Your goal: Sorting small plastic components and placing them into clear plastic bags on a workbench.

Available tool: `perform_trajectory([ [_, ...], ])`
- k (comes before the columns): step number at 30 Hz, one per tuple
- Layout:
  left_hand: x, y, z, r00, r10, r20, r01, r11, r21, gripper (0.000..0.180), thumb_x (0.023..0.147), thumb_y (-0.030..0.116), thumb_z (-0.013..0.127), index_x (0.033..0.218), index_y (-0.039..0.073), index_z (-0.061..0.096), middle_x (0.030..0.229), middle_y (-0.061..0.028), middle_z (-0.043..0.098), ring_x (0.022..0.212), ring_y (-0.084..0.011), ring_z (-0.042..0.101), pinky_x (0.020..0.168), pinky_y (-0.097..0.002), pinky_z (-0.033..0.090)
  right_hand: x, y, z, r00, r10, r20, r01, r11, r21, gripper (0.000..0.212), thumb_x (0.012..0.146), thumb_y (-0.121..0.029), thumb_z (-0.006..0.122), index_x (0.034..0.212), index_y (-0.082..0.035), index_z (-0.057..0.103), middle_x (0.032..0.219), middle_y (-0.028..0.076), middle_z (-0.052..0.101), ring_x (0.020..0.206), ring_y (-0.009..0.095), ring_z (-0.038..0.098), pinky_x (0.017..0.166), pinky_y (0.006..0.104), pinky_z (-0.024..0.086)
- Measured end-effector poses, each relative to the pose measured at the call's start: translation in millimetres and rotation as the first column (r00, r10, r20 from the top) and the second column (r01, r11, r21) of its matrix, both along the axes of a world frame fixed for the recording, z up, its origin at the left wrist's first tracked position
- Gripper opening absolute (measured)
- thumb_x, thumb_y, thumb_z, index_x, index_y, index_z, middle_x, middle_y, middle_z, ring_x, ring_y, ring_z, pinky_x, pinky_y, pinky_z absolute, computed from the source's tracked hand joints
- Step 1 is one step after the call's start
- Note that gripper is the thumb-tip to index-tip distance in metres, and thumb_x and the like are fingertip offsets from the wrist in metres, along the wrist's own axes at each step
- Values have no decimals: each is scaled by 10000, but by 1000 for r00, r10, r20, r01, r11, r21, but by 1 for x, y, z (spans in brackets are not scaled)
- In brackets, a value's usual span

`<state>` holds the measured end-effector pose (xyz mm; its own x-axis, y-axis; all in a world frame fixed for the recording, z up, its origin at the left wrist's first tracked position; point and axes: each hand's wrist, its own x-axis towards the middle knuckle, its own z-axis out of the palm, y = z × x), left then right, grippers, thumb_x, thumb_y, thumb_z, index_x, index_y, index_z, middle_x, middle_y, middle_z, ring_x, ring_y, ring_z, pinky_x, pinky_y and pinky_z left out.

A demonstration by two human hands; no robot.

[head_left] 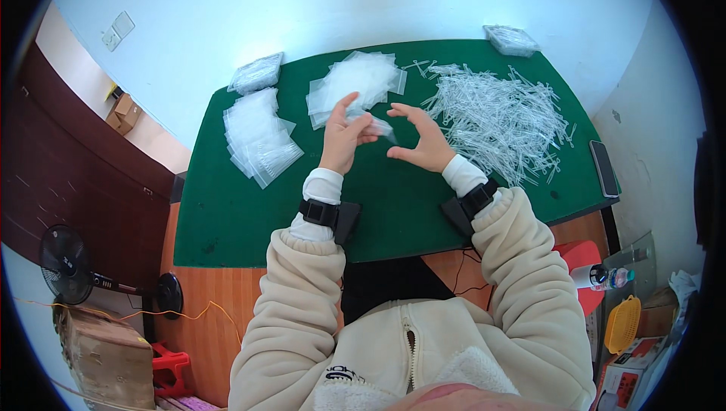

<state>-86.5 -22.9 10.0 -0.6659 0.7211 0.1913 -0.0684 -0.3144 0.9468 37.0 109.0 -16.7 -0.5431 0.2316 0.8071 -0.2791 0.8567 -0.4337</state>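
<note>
My left hand (344, 137) is closed on a small clear plastic bag (385, 131), which juts out past its fingertips toward the right. Opposite it, my right hand (428, 142) is held with thumb and fingers apart and nothing between them. Just beyond my left hand lies a loose heap of flat clear plastic bags (359, 78). To the right of my right hand spreads a big pile of small, thin clear plastic pieces (499, 120); their exact kind is too small to tell. Further left, overlapping bags (261, 142) lie fanned out, some showing thin pieces inside.
The green-topped table (242, 222) meets the white wall. Wrapped clear packs sit at its back left (257, 73) and back right (512, 40). A phone (603, 169) lies at the right edge. A fan (68, 263) and a cardboard box (106, 358) stand at lower left.
</note>
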Motion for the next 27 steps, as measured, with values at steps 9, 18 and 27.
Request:
perform_trajectory([
  [9,-19,-2,-4,998,-59,34,55,992,118,404,861,150,570,1228,40,442,876,-75,628,689,-136,604,653,-254,484,-1,6,-14,857,452,248,-220,756,-617,365,784,-59,626,1128,-3,515,869,83,663,775,117,624,714,249,486],
  [18,-18,0,-17,903,-54,-426,-14,988,-154,176,835,155,620,927,5,613,770,-21,609,678,-86,552,633,-211,429,0,6,-11,737,634,233,-278,599,-751,197,819,-41,595,1005,20,576,848,47,641,764,78,596,687,221,480],
  [27,-16,-1,-11,943,-139,-303,94,983,-160,147,844,146,614,874,2,625,720,-12,596,652,-84,546,617,-213,441,0,9,-9,790,594,151,-251,539,-804,94,818,-61,602,897,-11,596,763,-31,579,656,34,511,606,185,418],
])
